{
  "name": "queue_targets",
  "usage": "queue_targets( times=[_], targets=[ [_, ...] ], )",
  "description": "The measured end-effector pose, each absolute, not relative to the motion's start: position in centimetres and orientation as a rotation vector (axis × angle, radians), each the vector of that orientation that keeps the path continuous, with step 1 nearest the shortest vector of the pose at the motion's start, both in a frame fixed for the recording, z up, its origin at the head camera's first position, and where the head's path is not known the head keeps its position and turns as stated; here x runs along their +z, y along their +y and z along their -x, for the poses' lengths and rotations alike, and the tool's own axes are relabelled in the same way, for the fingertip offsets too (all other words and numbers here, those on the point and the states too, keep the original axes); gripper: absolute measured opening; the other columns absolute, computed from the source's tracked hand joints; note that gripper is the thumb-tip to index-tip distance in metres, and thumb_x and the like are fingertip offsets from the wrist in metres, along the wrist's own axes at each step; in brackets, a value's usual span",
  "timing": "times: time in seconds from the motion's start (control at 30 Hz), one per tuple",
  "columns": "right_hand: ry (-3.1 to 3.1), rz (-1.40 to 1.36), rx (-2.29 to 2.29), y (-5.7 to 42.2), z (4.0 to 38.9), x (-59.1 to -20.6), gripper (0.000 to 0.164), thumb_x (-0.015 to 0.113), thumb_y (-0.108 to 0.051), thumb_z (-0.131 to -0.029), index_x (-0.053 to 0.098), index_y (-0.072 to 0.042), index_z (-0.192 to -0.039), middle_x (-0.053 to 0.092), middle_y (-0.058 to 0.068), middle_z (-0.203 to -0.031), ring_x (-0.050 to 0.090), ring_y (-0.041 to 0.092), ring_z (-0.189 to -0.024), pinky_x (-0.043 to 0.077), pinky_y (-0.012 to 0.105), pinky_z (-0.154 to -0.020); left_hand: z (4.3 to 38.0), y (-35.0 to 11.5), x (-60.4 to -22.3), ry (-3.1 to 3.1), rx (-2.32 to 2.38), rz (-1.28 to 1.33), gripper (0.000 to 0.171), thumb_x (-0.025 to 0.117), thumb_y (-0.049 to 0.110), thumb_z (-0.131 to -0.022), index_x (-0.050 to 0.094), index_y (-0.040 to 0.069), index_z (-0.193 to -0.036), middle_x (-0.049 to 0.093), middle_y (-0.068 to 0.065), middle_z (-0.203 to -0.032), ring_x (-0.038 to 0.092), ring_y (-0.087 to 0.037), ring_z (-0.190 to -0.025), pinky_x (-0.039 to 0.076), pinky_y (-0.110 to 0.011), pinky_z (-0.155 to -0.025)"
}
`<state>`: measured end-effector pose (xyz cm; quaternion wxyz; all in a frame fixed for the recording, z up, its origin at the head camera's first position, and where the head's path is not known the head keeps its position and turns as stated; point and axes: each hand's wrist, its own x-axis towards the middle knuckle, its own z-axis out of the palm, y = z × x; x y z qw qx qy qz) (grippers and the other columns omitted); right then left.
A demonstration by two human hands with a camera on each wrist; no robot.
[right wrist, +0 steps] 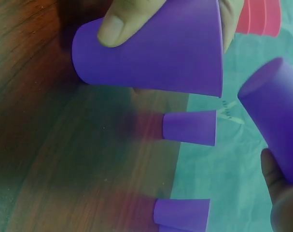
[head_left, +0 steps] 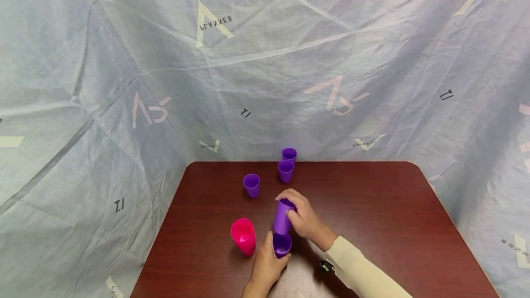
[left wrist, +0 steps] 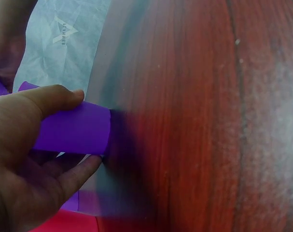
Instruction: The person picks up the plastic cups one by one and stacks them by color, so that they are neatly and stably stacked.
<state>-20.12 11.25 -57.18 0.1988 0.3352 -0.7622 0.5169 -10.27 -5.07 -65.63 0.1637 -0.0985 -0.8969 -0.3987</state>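
My left hand grips a purple cup that stands upright on the table, thumb on one side and fingers on the other. Just above it, my right hand holds a second purple cup near its rim, base pointing down toward the standing cup's mouth. In the right wrist view this raised cup is tilted and apart from the gripped cup. To the left of my left hand stands a stack of pink cups, nested with several rims showing.
Farther back on the brown table is a lone purple cup. Two more, a nearer purple cup and a farther purple cup, stand one behind the other by the back edge. A grey printed sheet hangs around the table.
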Motion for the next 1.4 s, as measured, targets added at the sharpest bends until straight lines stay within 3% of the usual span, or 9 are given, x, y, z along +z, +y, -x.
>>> queue_targets(
  times=[0.3,0.7,0.83,1.1,1.3,1.4],
  targets=[
    [-2.109,-1.071,1.496,11.2,19.4,-57.9,0.05,0.053,-0.002,-0.069,0.072,-0.011,-0.114,0.071,0.007,-0.11,0.067,0.018,-0.098,0.054,0.024,-0.081,10.0,-4.8,-63.9,-2.739,-1.234,0.13,0.067,0.097,0.018,-0.069,0.06,0.012,-0.124,0.076,-0.004,-0.1,0.071,-0.018,-0.086,0.056,-0.039,-0.077],
    [-2.217,-1.128,1.551,11.5,17.9,-58.6,0.05,0.063,-0.005,-0.066,0.075,-0.019,-0.113,0.066,0.007,-0.114,0.064,0.015,-0.1,0.056,0.024,-0.074,10.0,-4.8,-64.3,-2.717,-1.193,0.155,0.061,0.097,0.016,-0.067,0.059,0.01,-0.115,0.075,-0.004,-0.094,0.071,-0.02,-0.083,0.055,-0.038,-0.075],
    [-2.243,-1.159,1.49,11.3,17.3,-58.8,0.05,0.068,-0.01,-0.064,0.074,-0.018,-0.114,0.064,0.005,-0.116,0.062,0.014,-0.104,0.056,0.026,-0.081,10.0,-4.7,-64.2,-2.696,-1.162,0.166,0.059,0.097,0.016,-0.066,0.06,0.01,-0.112,0.076,-0.006,-0.095,0.073,-0.023,-0.084,0.056,-0.039,-0.075],
    [-2.308,-1.141,1.364,10.8,16.4,-60.1,0.049,0.075,-0.017,-0.061,0.074,-0.018,-0.11,0.06,0.001,-0.114,0.057,0.011,-0.106,0.054,0.028,-0.089,10.0,-4.7,-64.4,-2.625,-1.074,0.248,0.073,0.092,0.011,-0.066,0.059,0.004,-0.131,0.079,-0.011,-0.106,0.077,-0.025,-0.095,0.06,-0.041,-0.082],
    [-2.327,-1.149,1.265,10.6,16.0,-61.3,0.049,0.08,-0.022,-0.061,0.072,-0.023,-0.109,0.058,-0.003,-0.112,0.054,0.009,-0.106,0.051,0.028,-0.091,10.0,-5.0,-65.1,-2.469,-1.051,0.367,0.074,0.087,0.006,-0.061,0.059,0.002,-0.129,0.078,-0.013,-0.101,0.076,-0.027,-0.088,0.06,-0.039,-0.076],
    [-2.332,-1.156,1.234,10.5,15.9,-61.8,0.048,0.083,-0.025,-0.062,0.071,-0.024,-0.109,0.057,-0.004,-0.112,0.053,0.009,-0.107,0.05,0.027,-0.092,10.5,-5.3,-66.3,-2.39,-1.049,0.426,0.069,0.084,0.008,-0.065,0.06,0.005,-0.13,0.078,-0.012,-0.099,0.075,-0.023,-0.085,0.058,-0.036,-0.071]
  ],
)
